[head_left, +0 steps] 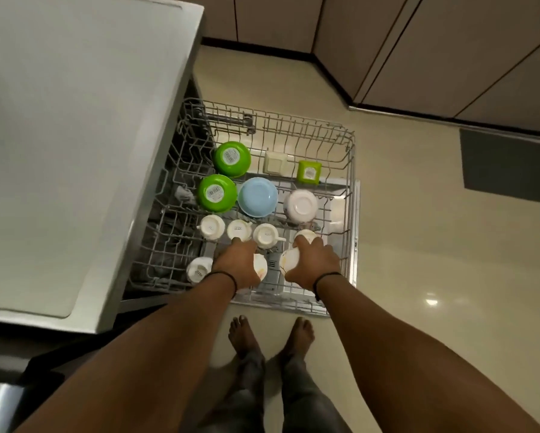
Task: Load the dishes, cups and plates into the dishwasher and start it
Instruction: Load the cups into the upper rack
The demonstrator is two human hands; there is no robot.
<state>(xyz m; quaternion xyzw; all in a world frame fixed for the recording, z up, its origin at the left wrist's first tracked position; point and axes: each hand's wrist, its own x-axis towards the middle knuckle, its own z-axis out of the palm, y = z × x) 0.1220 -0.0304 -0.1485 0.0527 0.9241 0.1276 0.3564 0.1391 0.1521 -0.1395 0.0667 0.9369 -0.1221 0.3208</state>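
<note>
The wire dishwasher rack (351, 170) is pulled out over the open door. Two green bowls (232, 159) (217, 193), a blue bowl (258, 196) and a white bowl (301, 205) lie upside down in it. A row of white cups (212, 226) stands in front of them, with one more cup (197, 270) at the near left. My left hand (235, 265) grips a white cup (260, 267) over the rack's near row. My right hand (315, 260) grips another white cup (289, 259) beside it, with a further cup (304, 235) just past its fingers.
A cream square container (275, 162) and a green square container (308, 171) sit at the rack's far side. The white countertop (75, 135) overhangs on the left. Cabinets (418, 42) line the far wall, a dark mat (509, 164) lies at right, and my bare feet (271, 335) stand before the rack.
</note>
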